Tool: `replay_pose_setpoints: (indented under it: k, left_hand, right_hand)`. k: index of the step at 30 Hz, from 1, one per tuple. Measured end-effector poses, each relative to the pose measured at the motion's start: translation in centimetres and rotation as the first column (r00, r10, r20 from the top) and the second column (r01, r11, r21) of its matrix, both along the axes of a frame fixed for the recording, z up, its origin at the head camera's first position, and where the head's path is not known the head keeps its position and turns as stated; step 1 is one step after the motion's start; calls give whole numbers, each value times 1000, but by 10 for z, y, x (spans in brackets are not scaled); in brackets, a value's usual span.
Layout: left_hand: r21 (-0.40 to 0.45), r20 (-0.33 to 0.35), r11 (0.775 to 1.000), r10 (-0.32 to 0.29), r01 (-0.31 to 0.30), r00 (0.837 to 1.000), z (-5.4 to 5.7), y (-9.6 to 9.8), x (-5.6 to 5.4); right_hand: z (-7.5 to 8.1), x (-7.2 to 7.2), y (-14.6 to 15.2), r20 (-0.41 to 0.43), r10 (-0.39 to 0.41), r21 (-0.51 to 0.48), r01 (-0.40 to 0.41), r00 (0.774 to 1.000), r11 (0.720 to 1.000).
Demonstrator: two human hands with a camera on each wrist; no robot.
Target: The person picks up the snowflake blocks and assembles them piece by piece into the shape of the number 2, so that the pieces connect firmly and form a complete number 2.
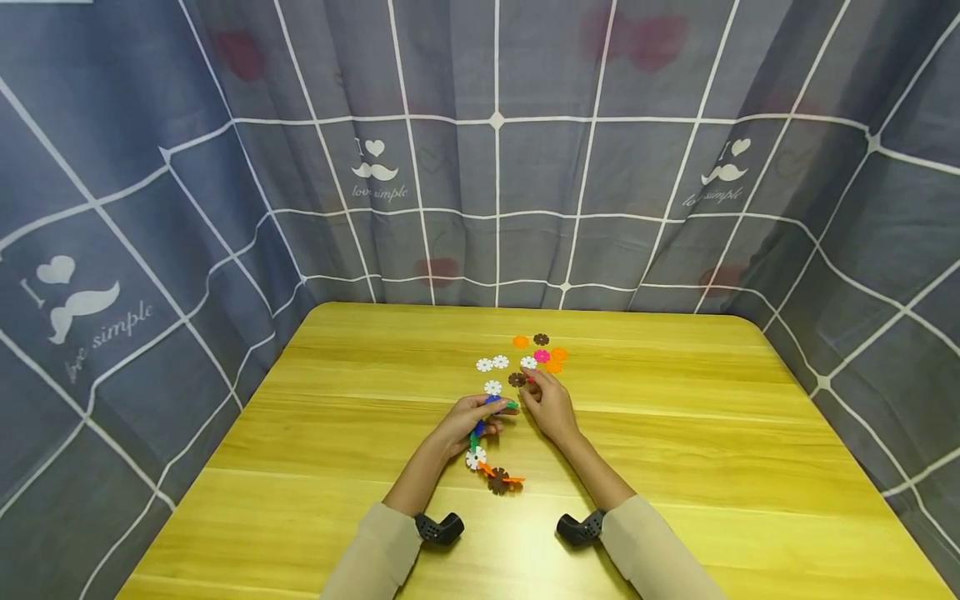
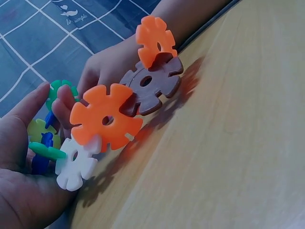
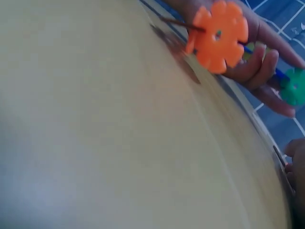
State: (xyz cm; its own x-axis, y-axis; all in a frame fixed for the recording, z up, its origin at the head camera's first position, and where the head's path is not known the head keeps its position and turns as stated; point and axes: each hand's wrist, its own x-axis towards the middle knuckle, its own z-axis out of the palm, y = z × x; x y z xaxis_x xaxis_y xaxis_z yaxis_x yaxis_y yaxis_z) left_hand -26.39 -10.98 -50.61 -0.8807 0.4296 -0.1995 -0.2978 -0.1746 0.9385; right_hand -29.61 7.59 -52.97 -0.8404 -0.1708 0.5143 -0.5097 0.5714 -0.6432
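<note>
My left hand [image 1: 468, 421] holds a chain of slotted flower-shaped plastic discs, gripping its blue [image 2: 42, 152] and yellow [image 2: 35, 128] part. A green disc [image 2: 61, 91] sticks out beyond the fingertips. Toward me the chain runs through another green disc [image 2: 47, 150], a white disc [image 2: 75, 162], an orange disc [image 2: 107, 117], a brown disc [image 2: 151, 85] and a last orange disc [image 2: 155, 39]. My right hand [image 1: 553, 408] bends its thumb and index finger around a red disc [image 1: 531, 380], mostly hidden; I cannot tell whether they pinch it. A loose brown disc [image 1: 517, 379] lies beside the fingertips.
Beyond my hands, loose discs lie on the wooden table [image 1: 675, 433]: several white discs [image 1: 492, 387], a pink disc [image 1: 542, 356], several orange discs [image 1: 521, 342] and a brown disc [image 1: 541, 339]. A grey checked curtain [image 1: 450, 183] surrounds the table's back and sides.
</note>
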Motion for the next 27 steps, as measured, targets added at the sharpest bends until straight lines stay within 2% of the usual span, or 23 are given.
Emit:
replay_pose_setpoints:
  k: [2, 5, 9, 12, 16, 18, 20, 22, 23, 25, 27]
  left_hand:
    - [4, 2, 1000, 7, -7, 1000, -1, 1, 0]
    - [7, 2, 1000, 19, -19, 1000, -1, 1, 0]
    - [0, -5, 1000, 23, -23, 1000, -2, 2, 1]
    - [-5, -9, 1000, 21, -21, 1000, -4, 2, 2]
    - [-6, -1, 1000, 26, -26, 1000, -5, 2, 4]
    - [-5, -2, 1000, 24, -24, 1000, -6, 3, 4]
    - [-4, 4, 1000, 30, -30, 1000, -5, 3, 4]
    - [-6, 6, 999, 37, -37, 999, -5, 2, 4]
    - [-9, -1, 999, 35, -35, 999, -4, 2, 4]
    - [-9, -1, 999, 42, -42, 999, -3, 2, 4]
    - [-12, -8, 999, 47, -47, 999, -3, 1, 3]
  right_hand:
    - [-1, -5, 0, -15, -11, 96, 13, 1000, 995]
    - [-2, -11, -1, -38, -26, 232, 34, 999, 972]
    - [-5, -14, -2, -44, -34, 299, 45, 998, 953]
    - [-8, -13, -2, -23, -34, 267, 39, 999, 963]
    - [-10, -5, 2, 17, -9, 167, 5, 1000, 986]
    - [-10, 2, 4, 24, 22, 68, -24, 999, 997]
    - [-9, 12, 7, 53, 75, -83, -70, 996, 994]
    - [-7, 23, 10, 100, 154, -268, -122, 983, 956]
    - [-6, 28, 11, 128, 204, -370, -144, 971, 918]
    - [-3, 38, 12, 195, 302, -549, -151, 933, 822]
    - [2, 46, 13, 246, 377, -663, -129, 893, 737]
